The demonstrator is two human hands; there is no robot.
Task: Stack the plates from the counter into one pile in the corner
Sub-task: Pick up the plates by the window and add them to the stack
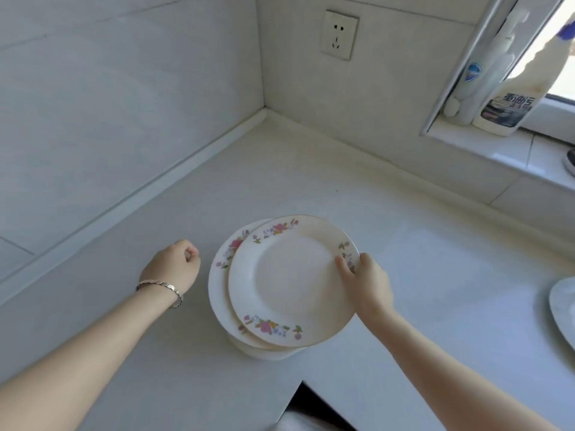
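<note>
A cream plate with flower sprigs on its rim (292, 281) lies on top of a small pile of like plates (222, 293) on the white counter (435, 275). It sits shifted to the right of the plates under it. My right hand (364, 281) grips this top plate at its right rim, thumb on the upper face. My left hand (174, 265) hovers just left of the pile with its fingers curled in and nothing in it; a silver bracelet circles the wrist. Another pale plate (563, 309) shows partly at the right edge.
The tiled wall corner (264, 107) lies beyond the pile, with a wall socket (340, 34) above it. A cleaner bottle (510, 101) stands on the window sill at the upper right. The counter's front edge has a dark cut-in (314, 402) near me.
</note>
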